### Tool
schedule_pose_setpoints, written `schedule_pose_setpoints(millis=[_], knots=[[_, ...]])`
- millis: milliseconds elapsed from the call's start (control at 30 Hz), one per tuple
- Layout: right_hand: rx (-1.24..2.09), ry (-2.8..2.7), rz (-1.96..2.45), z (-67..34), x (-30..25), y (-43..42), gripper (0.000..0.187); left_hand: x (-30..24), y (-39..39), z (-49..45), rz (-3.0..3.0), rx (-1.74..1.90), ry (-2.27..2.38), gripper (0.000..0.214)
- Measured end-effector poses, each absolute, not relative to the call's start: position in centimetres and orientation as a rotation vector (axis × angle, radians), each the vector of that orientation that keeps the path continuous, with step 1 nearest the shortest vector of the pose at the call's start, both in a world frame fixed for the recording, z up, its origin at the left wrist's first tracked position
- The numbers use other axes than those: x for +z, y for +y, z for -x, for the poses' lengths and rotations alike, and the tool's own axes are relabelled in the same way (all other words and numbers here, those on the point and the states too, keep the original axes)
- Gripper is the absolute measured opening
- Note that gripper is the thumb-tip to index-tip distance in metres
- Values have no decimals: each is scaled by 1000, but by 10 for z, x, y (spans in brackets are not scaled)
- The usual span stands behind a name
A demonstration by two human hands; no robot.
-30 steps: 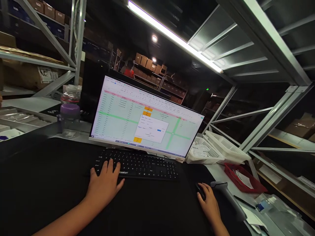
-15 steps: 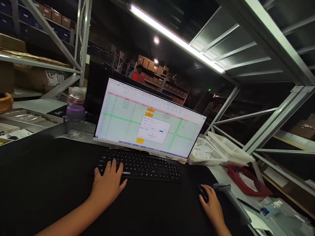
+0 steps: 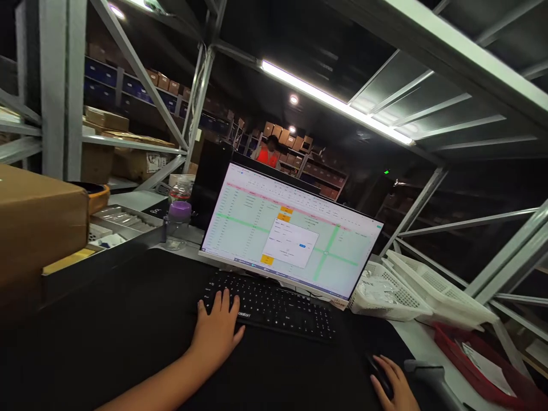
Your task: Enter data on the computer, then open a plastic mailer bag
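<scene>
My left hand lies open with spread fingers on the left end of a black keyboard. Over at the lower right, my right hand is curved around a black computer mouse. Behind the keyboard stands a monitor showing a spreadsheet with green and orange cells and a white pop-up window. Just right of the mouse lies a grey handheld scanner, partly cut off by the frame. A black desk mat lies under both hands.
White perforated baskets and a red tray sit at the right. On the left are a cardboard box, a divided tray and a purple-lidded jar. Metal racks surround the desk; a person in red is beyond the monitor.
The view has swung left, so everything sits further right and lower, and the cardboard box has come into view. Both hands keep their places on keyboard and mouse.
</scene>
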State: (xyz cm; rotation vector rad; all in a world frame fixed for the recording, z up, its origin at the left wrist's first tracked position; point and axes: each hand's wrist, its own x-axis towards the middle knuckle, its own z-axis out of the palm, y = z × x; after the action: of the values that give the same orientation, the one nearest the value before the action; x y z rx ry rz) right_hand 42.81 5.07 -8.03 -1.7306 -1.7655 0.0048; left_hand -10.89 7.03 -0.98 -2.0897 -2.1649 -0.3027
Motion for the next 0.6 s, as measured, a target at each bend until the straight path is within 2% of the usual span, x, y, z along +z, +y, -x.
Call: schedule_pose_setpoints(millis=[267,600], knots=[[19,-1778,1723,-417,-69,47,54,-10,69,109,2097,-324,-2157,67],[-121,-1659,1899,-395,-57,25,50,-14,73,109,2110,-327,-2140,68]])
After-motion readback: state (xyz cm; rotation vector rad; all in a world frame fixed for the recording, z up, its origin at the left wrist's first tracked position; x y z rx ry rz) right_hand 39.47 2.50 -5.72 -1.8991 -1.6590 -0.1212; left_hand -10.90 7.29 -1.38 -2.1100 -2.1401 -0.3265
